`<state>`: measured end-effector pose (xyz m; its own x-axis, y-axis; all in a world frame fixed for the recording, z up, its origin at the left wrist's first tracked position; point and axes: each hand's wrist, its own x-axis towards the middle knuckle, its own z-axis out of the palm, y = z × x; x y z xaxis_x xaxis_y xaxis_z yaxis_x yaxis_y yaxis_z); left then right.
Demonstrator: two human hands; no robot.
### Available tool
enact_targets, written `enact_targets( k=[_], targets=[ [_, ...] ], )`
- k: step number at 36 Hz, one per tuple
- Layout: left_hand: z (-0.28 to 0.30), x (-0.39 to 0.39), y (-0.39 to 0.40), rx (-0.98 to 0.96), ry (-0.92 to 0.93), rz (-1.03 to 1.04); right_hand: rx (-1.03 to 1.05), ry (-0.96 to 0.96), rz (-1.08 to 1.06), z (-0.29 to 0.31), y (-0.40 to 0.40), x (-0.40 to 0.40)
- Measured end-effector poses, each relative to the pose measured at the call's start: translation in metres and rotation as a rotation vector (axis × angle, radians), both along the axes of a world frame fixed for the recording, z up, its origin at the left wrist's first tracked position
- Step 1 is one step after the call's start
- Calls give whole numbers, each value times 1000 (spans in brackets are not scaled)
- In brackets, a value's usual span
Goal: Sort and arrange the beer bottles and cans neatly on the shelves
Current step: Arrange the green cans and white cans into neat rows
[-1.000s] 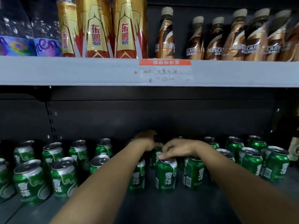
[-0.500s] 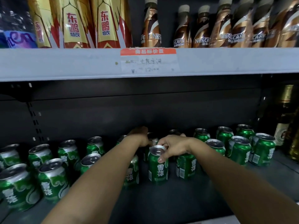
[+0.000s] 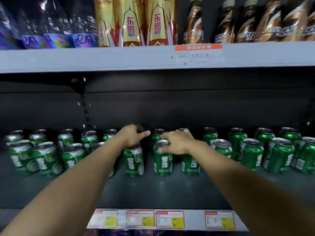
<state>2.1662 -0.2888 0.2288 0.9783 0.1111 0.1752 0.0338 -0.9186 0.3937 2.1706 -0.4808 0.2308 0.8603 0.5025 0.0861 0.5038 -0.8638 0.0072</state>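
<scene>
Several green beer cans stand in loose rows on the dark lower shelf. My left hand sits over the top of one front-row green can. Its index finger sticks out to the right and its other fingers curl down behind the can, out of sight. My right hand grips the rim of the neighbouring green can, fingertips on the lid and thumb on its side. The palm also covers the top of a third can. More cans fill the left side and the right side.
The upper shelf edge hangs overhead and carries gold drink bottles, brown coffee bottles and dark bottles at the left. Price tags line the lower shelf's front lip. Bare shelf floor lies in front of the cans.
My left hand has come forward from the back row onto the front can. My right hand stays on its can's top. The view has pulled back and swung left.
</scene>
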Motion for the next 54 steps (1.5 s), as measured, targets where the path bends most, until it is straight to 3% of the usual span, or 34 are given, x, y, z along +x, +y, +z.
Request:
enact_targets(
  k=[5,7,10,16,27,31,37,45,50,54],
  targets=[
    [-9,-8,24,-113,282,-157,-22,121,-85,-7,20,4],
    [-13,-6,30,-20,357,-194,1,180,-122,-8,24,5],
    [-17,-5,34,164,297,-228,60,197,-162,-9,29,4],
    [-20,1,40,262,185,-263,139,177,-216,-8,34,-5],
    [-22,0,40,239,208,-276,152,186,-252,-6,40,-9],
    [-21,3,41,98,241,-264,146,187,-240,-5,40,-8],
    [-15,14,34,-1,25,-186,171,218,-218,-6,38,-1],
    [-10,18,27,25,67,-181,102,314,-199,-3,38,3],
    [8,16,36,-8,-36,-86,259,41,-172,12,55,1],
    [16,10,54,26,-40,-44,207,108,-62,9,80,-3]
  ],
)
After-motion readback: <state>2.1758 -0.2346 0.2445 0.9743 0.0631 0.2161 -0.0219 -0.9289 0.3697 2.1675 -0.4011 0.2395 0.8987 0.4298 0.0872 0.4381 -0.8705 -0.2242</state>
